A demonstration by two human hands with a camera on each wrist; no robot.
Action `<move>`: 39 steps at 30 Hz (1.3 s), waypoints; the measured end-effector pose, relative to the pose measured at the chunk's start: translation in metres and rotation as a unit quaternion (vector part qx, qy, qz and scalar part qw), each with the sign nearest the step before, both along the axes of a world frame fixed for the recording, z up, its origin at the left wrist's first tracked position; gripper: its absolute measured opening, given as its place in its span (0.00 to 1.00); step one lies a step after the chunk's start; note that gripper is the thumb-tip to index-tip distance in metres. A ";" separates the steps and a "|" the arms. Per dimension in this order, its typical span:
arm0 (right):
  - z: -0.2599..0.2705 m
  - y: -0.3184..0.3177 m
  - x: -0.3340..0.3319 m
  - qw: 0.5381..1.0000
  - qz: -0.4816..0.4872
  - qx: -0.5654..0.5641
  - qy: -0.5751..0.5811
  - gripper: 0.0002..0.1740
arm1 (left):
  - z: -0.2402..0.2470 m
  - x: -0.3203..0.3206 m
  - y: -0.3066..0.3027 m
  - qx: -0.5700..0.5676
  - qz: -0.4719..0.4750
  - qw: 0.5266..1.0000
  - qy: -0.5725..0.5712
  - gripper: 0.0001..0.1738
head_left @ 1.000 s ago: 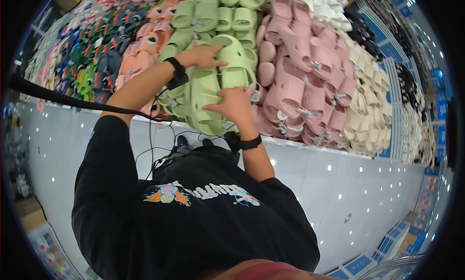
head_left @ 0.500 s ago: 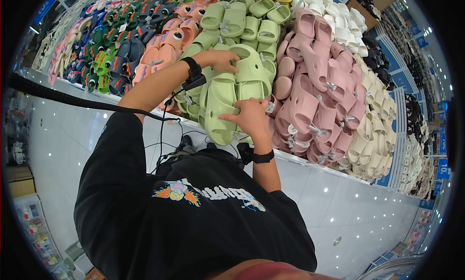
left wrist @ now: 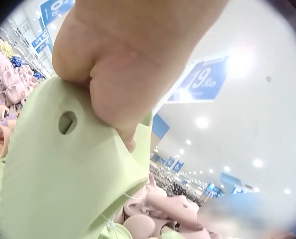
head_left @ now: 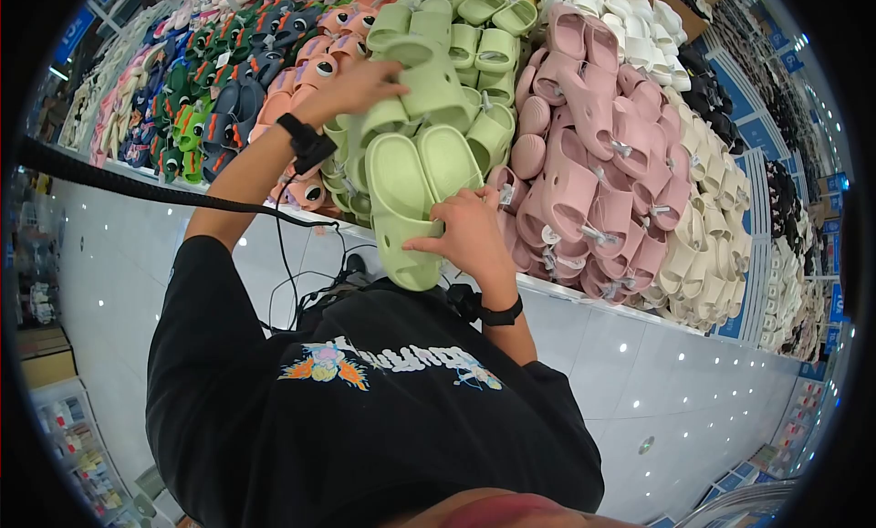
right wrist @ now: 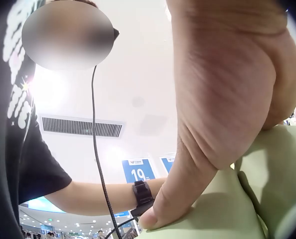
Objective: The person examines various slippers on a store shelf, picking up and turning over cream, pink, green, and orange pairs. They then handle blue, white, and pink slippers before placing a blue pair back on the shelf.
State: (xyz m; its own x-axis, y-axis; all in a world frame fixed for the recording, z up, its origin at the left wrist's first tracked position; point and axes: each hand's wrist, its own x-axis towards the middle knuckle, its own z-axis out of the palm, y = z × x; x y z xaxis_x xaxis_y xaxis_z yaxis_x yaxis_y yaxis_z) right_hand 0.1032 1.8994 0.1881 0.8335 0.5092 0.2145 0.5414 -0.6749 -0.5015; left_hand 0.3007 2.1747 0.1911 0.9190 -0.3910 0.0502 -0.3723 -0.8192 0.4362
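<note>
Two hands are at work in the green stretch of a long shelf (head_left: 566,291) heaped with foam slippers. The left hand (head_left: 351,83) is raised toward the top of the heap, its fingers curled tight round the strap of a green slipper (head_left: 429,79). The left wrist view shows that grip closely, with the knuckles bunched over the strap's edge beside a small round vent hole. The right hand (head_left: 470,236) is lower, at the shelf's front edge, holding a green pair (head_left: 406,186) that stands on end with both footbeds facing out. Its thumb (right wrist: 173,204) lies flat on the foam and its fingers wrap the pair's side.

As I read it, the step in hand is pulling stock out of the pile — one slipper lifted clear above while the pair is steadied below. A next move calls for care at the overhang. The pair's lower end seems to hang past the shelf's front edge, so the right hand's hold has to bear it, and the left needs a clean lift that drags no neighbours loose.

The slippers are thick, matte moulded foam — rounded toes, broad one-piece straps, dished oval footbeds — and small plastic ties join many pairs. Just right of the green lie pink slippers (head_left: 593,145) of the same shape, then cream slippers (head_left: 703,245). To the left are peach slippers (head_left: 315,58) with cartoon eyes.
</note>
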 end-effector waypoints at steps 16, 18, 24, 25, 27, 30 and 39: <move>-0.025 -0.038 0.174 0.977 -0.173 -0.119 0.045 0.46 | 0.031 -0.124 0.138 -0.413 0.341 0.844 0.032 0.24; -0.039 -0.029 0.204 0.978 -0.163 -0.123 0.038 0.42 | 0.006 -0.140 0.144 -0.455 0.338 0.821 0.067 0.23; -0.061 0.003 0.226 0.962 -0.176 -0.168 0.124 0.46 | -0.037 -0.189 0.139 -0.486 0.377 0.784 0.085 0.22; -0.061 0.005 0.227 0.962 -0.175 -0.167 0.124 0.46 | -0.045 -0.194 0.144 -0.478 0.391 0.782 0.078 0.22; -0.062 0.005 0.223 0.959 -0.202 -0.153 0.124 0.47 | -0.050 -0.203 0.143 -0.496 0.403 0.765 0.078 0.22; -0.061 0.003 0.214 0.964 -0.184 -0.147 0.125 0.49 | -0.052 -0.211 0.142 -0.516 0.410 0.748 0.080 0.22; -0.085 0.018 0.170 0.973 -0.189 -0.133 0.028 0.50 | -0.060 -0.222 0.133 -0.514 0.430 0.737 0.093 0.20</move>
State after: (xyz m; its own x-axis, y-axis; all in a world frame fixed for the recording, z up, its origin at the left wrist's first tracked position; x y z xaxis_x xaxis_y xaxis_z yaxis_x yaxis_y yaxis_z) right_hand 0.2733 1.9178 0.1030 0.9784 0.1958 0.0664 0.2068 -0.9299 -0.3042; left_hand 0.0785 2.3074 0.1306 0.8332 0.4957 -0.2451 0.2364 0.0813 0.9682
